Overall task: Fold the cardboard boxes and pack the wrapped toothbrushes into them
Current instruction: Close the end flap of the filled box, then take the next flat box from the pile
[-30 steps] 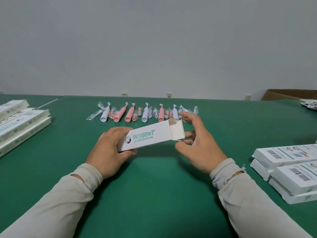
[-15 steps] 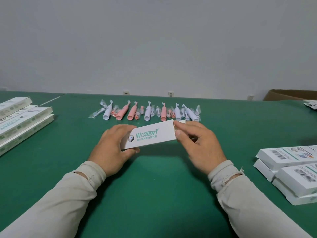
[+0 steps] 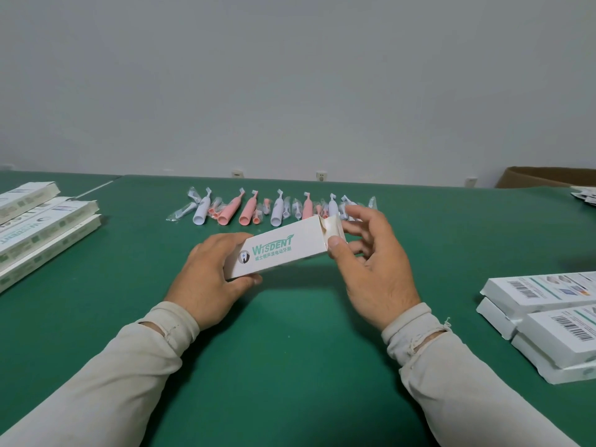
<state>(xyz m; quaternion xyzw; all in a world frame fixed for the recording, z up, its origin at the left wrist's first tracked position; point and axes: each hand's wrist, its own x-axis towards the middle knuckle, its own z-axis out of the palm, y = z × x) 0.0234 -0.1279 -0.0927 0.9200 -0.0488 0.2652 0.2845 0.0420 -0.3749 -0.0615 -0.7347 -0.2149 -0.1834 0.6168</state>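
Green felt covers the table (image 3: 290, 366), and just above its middle a white box (image 3: 283, 250) is held slightly tilted, its right end higher. The left hand (image 3: 213, 272) grips the box's left end, thumb beneath and fingers curled around the far side. The right hand (image 3: 371, 266) pinches the open right end, thumb on the near corner by the raised flap (image 3: 332, 229); whether the side tabs are already tucked is hard to tell. To close cleanly, fold the small tabs first, keeping the left grip firm. Behind the box lies a row of wrapped toothbrushes (image 3: 277, 208). Left of the box sit flat boxes (image 3: 42, 227); right of it, finished boxes (image 3: 548, 317).
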